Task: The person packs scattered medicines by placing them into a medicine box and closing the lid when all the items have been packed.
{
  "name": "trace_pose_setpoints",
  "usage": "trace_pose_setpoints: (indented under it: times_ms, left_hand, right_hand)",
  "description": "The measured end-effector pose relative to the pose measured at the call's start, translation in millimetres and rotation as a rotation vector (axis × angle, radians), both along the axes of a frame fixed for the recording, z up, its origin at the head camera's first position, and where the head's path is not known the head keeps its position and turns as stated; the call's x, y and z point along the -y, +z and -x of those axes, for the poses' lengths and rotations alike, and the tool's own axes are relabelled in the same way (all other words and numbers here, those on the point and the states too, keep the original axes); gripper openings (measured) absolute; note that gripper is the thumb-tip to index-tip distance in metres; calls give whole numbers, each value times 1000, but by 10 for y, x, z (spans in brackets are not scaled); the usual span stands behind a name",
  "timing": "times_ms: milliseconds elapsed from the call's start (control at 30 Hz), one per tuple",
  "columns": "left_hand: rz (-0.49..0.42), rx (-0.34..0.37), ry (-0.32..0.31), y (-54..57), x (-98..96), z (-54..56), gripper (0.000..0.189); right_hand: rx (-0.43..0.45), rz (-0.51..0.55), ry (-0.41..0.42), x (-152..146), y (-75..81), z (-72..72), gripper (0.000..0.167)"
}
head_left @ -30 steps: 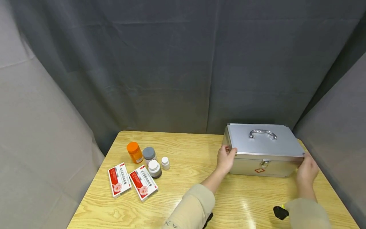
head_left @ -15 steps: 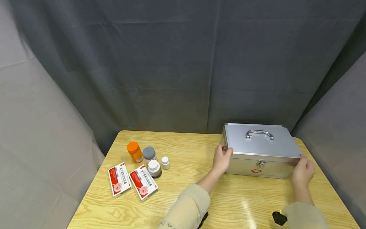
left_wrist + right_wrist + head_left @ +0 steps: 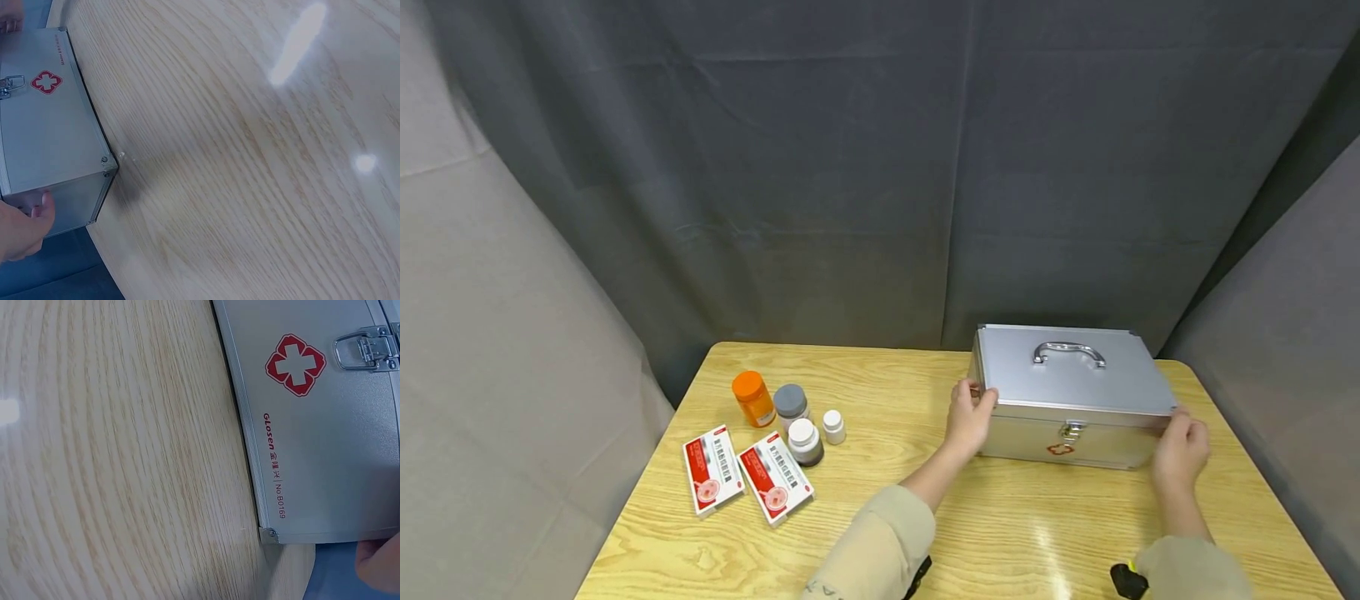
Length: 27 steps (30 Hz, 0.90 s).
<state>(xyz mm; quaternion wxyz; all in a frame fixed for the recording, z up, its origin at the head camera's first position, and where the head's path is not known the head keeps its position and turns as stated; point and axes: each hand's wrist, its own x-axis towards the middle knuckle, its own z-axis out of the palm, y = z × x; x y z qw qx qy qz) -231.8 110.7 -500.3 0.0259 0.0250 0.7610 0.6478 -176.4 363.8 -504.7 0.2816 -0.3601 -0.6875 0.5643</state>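
A silver metal first-aid case (image 3: 1078, 367) with a closed lid and a chrome handle (image 3: 1070, 349) stands on the right part of the table. Its front bears a red cross emblem (image 3: 295, 365) and a metal latch (image 3: 367, 348), which is fastened. My left hand (image 3: 970, 419) grips the left end of the case near the front corner, thumb at the edge. At the opposite end, my right hand (image 3: 1182, 450) holds the right front corner. The right wrist view shows only a small part of that hand, at the lower right; some fingers of both hands are hidden.
On the left of the table lie two red-and-white medicine boxes (image 3: 713, 470). Beside them stand an orange bottle (image 3: 754, 400), a grey-capped bottle (image 3: 792, 402) and two white-capped bottles (image 3: 806, 442). A dark curtain (image 3: 820, 192) hangs behind the wooden table (image 3: 895, 400).
The first-aid case has slid left along the table in small steps, with both hands moving along on it. The bottles and medicine boxes have stayed in place.
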Motion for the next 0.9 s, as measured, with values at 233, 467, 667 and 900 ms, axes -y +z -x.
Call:
trace_pose_setpoints:
  times_ms: [233,467,667,900]
  left_hand:
    - [18,-2,-15,6,98,-19,35]
    - [21,-21,-31,3,194,-28,37]
    - [40,-36,-49,-26,303,-10,36]
    - [41,-55,-46,-26,432,9,38]
  right_hand:
    - [13,-23,21,47,-9,3,31]
    - [20,-55,49,120,12,-9,32]
    - [39,-106,85,195,21,-12,33]
    - [30,-138,125,306,5,4,33]
